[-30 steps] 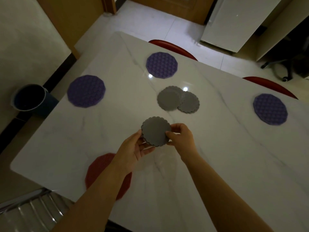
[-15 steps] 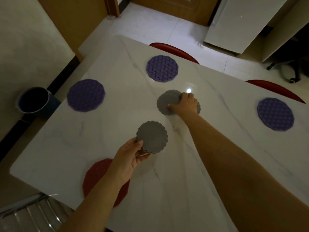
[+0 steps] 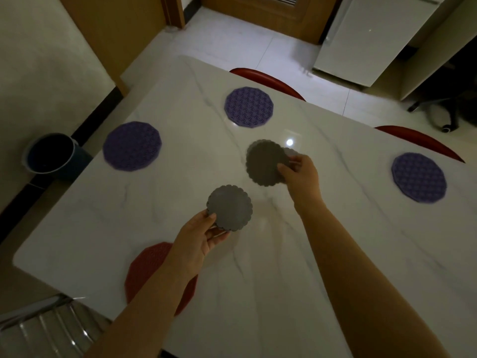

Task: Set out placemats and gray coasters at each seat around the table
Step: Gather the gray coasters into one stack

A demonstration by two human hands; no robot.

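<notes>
My left hand (image 3: 196,242) pinches a small stack of gray scalloped coasters (image 3: 229,207) above the near middle of the white marble table (image 3: 361,254). My right hand (image 3: 300,175) grips another gray coaster (image 3: 264,164), lifted and tilted at the table's centre. More gray coaster edges (image 3: 291,151) peek out behind it. Three purple round placemats lie at the left end (image 3: 132,146), the far side (image 3: 249,107) and the right (image 3: 418,177). A red placemat (image 3: 147,270) lies near the front edge, partly under my left forearm.
Two red chair backs show beyond the far edge, one at centre (image 3: 268,81) and one at right (image 3: 420,142). A dark bucket (image 3: 51,153) stands on the floor at left. A metal chair back (image 3: 46,329) sits at bottom left, a white cabinet (image 3: 374,40) at the far right.
My right hand let go of the left hand's stack, reached to the coasters at the table's centre, took hold of one and has lifted it. The left hand stayed put with its stack.
</notes>
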